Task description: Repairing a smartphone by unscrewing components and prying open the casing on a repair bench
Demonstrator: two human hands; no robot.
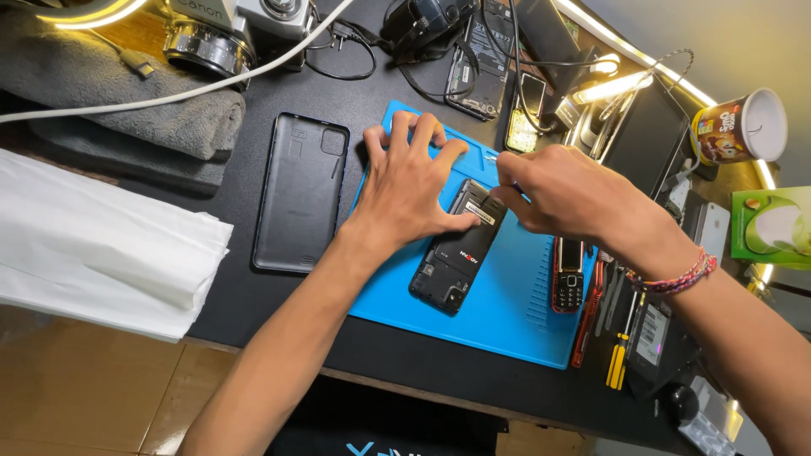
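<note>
Detached black back cover [300, 192] lies left of blue repair mat [507, 312]; left hand [411, 184] presses flat, fingers spread, on opened phone [456, 253] (on the mat), while right hand [562, 192] pinches at its upper edge.

A white label [481, 211] with dark print sits on the opened phone [456, 257] (partly under fingers). At the table's right edge stand a brown paper cup [739, 127] and a green box [773, 226].
</note>
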